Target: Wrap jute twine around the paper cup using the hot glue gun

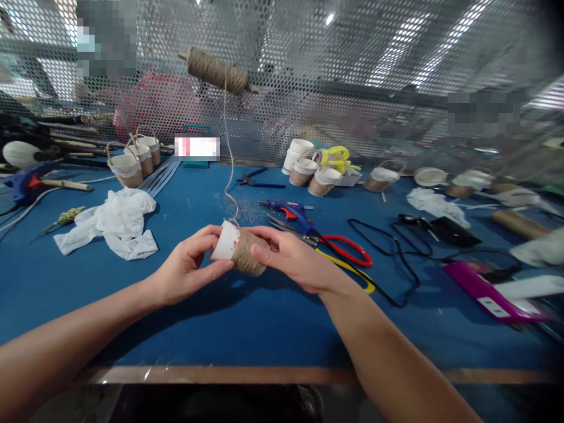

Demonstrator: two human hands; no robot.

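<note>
Between my hands, just above the blue table, a small white paper cup [228, 239] lies tilted on its side. Brown twine [247, 254] wraps its right part, and the bare white end points left. My left hand [190, 262] grips the white end with thumb and fingers. Around the twine-covered part, my right hand [288, 254] is closed. From the cup a strand of twine [232, 167] runs up to a twine spool [218, 71] hung on the mesh. A blue glue gun [293, 212] and scissors with red and yellow handles [348, 249] lie beside my right hand.
Pliers [259, 179] lie toward the back. Twine-wrapped cups with handles [127, 170] stand at back left, others [324, 182] at back centre. White cloth [114, 220] is on the left. A black cable [403, 276] and purple packet [489, 291] lie right. Perforated mesh [282, 106] closes the back.
</note>
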